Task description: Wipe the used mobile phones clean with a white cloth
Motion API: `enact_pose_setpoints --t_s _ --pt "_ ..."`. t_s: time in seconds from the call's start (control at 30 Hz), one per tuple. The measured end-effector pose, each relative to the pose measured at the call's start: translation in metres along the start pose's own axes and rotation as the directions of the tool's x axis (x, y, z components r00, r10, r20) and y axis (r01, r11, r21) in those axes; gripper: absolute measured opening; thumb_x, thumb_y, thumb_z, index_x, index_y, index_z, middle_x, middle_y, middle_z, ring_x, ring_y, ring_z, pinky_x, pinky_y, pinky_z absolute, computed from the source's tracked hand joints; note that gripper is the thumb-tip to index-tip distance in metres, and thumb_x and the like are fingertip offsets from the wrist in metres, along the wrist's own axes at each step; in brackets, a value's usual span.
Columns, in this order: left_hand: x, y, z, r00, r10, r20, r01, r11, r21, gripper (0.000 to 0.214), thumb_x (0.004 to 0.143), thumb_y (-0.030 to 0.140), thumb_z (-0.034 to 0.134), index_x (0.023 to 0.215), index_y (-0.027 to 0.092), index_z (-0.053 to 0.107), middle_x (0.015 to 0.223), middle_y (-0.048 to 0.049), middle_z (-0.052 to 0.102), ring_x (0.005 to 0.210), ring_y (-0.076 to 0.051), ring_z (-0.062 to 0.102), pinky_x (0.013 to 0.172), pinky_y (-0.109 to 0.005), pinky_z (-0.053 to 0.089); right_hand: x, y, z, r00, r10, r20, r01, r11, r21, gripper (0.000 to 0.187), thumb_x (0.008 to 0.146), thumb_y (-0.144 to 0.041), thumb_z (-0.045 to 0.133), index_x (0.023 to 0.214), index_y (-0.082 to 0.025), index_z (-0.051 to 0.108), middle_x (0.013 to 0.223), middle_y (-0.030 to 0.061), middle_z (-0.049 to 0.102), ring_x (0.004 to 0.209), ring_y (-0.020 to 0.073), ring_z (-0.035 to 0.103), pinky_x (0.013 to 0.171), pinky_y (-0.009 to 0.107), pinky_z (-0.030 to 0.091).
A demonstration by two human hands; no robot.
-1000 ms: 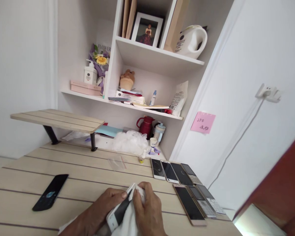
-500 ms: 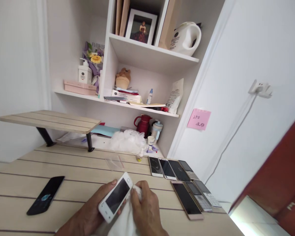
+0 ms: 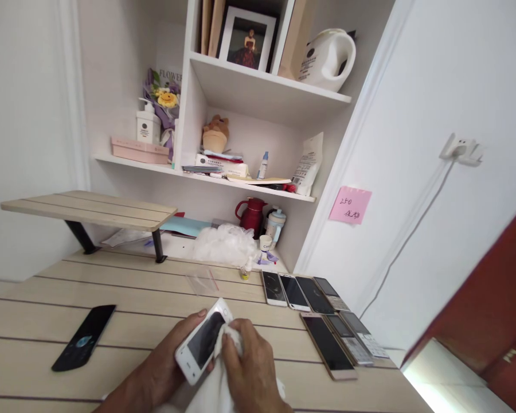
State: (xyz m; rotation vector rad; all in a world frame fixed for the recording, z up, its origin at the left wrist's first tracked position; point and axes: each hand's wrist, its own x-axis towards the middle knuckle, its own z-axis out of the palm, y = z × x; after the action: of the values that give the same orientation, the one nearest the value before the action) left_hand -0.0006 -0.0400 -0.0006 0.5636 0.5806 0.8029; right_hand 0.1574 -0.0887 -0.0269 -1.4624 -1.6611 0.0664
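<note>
A white phone [image 3: 198,348] with a dark screen is tilted in my left hand [image 3: 168,357], whose fingers wrap round its back and left edge. My right hand [image 3: 254,364] pinches a white cloth [image 3: 212,390], and the bunched part of it lies against the right side of the screen. The cloth hangs down below the phone and is partly hidden behind my right hand. On the table to the left lies a black curved-ended device [image 3: 83,339] with a bluish mark on its face.
Several phones [image 3: 329,347] lie in rows at the right of the wooden table [image 3: 146,321]. A small clear bag [image 3: 202,282] and a little bottle [image 3: 246,269] are beyond my hands. A raised wooden stand [image 3: 90,209] is at the back left, below white shelves [image 3: 266,80].
The cloth in my right hand has moved left, from the phone's right edge onto its screen. My left hand keeps hold of the phone. The whole view has shifted slightly.
</note>
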Motion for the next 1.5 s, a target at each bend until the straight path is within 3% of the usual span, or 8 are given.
enact_pose_setpoints --t_s 0.23,0.43,0.6,0.77,0.93,1.1,1.27,1.5 --pt "0.001 -0.002 -0.003 0.993 -0.043 0.109 0.052 0.996 -0.076 0.036 0.088 0.048 0.064 0.075 0.015 0.067 0.065 -0.0033 0.065 0.063 -0.016 0.058 0.067 -0.028 0.047 -0.013 -0.011 0.010 0.980 -0.198 -0.016 0.197 0.980 -0.037 0.013 0.092 -0.029 0.050 0.101 -0.029 0.059 0.088 -0.0002 0.072 0.073 0.0220 0.070 0.070 0.031 0.048" --pt "0.001 -0.003 0.002 0.990 0.139 0.023 -0.138 0.990 -0.036 0.027 0.080 0.041 0.075 0.085 0.015 0.071 0.075 -0.0028 0.069 0.074 -0.018 0.060 0.076 -0.029 0.048 -0.009 -0.010 0.007 0.989 -0.145 -0.027 0.143 0.988 -0.066 0.013 0.095 -0.027 0.048 0.103 -0.025 0.057 0.087 0.0017 0.073 0.073 0.0212 0.072 0.068 0.029 0.049" --pt "-0.001 -0.003 0.006 0.999 0.017 -0.041 -0.015 0.999 0.045 0.042 0.075 0.056 0.073 0.066 0.016 0.066 0.060 -0.0015 0.062 0.057 -0.017 0.055 0.063 -0.029 0.045 -0.015 -0.019 0.015 0.949 -0.315 -0.005 0.314 0.949 -0.030 0.013 0.093 -0.029 0.048 0.099 -0.026 0.059 0.084 0.0011 0.072 0.069 0.0203 0.071 0.063 0.027 0.049" --pt "-0.001 -0.005 0.008 0.989 0.135 -0.060 -0.132 0.990 0.059 0.038 0.071 0.052 0.079 0.070 0.017 0.064 0.061 0.0010 0.061 0.062 -0.017 0.055 0.068 -0.029 0.045 -0.016 -0.019 0.015 0.985 -0.166 -0.043 0.164 0.985 -0.055 0.013 0.097 -0.031 0.047 0.103 -0.026 0.057 0.084 0.0017 0.072 0.070 0.0215 0.071 0.065 0.029 0.049" --pt "0.000 -0.009 0.005 0.974 0.146 -0.170 -0.105 0.968 0.230 0.042 0.071 0.057 0.077 0.070 0.017 0.064 0.063 0.0004 0.061 0.063 -0.018 0.055 0.066 -0.030 0.044 -0.020 -0.021 0.020 0.946 -0.318 -0.062 0.316 0.948 -0.043 0.016 0.097 -0.032 0.043 0.099 -0.027 0.058 0.081 0.0012 0.071 0.067 0.0209 0.071 0.060 0.029 0.048" --pt "0.001 -0.010 0.005 0.936 0.314 -0.157 -0.256 0.916 0.308 0.037 0.070 0.051 0.080 0.065 0.020 0.062 0.064 0.0022 0.059 0.065 -0.018 0.052 0.064 -0.028 0.042 -0.019 -0.022 0.018 0.991 -0.113 -0.076 0.111 0.993 -0.026 0.014 0.099 -0.035 0.044 0.102 -0.027 0.056 0.087 0.0005 0.072 0.068 0.0206 0.070 0.065 0.030 0.048" --pt "0.000 -0.008 0.010 0.944 0.309 -0.114 -0.252 0.899 0.358 0.038 0.070 0.052 0.079 0.060 0.021 0.060 0.059 0.0018 0.057 0.060 -0.018 0.048 0.060 -0.029 0.041 -0.021 -0.023 0.019 0.966 -0.252 -0.057 0.251 0.968 -0.025 0.016 0.099 -0.035 0.042 0.101 -0.028 0.056 0.083 0.0004 0.071 0.070 0.0208 0.070 0.063 0.030 0.046" --pt "-0.003 -0.006 0.014 0.931 0.350 -0.104 -0.283 0.872 0.400 0.035 0.071 0.049 0.079 0.061 0.022 0.060 0.059 0.0029 0.054 0.063 -0.019 0.049 0.064 -0.029 0.041 -0.022 -0.024 0.018 0.980 -0.180 -0.084 0.178 0.983 -0.037 0.017 0.099 -0.037 0.043 0.105 -0.029 0.057 0.087 0.0008 0.072 0.070 0.0207 0.070 0.064 0.030 0.047"
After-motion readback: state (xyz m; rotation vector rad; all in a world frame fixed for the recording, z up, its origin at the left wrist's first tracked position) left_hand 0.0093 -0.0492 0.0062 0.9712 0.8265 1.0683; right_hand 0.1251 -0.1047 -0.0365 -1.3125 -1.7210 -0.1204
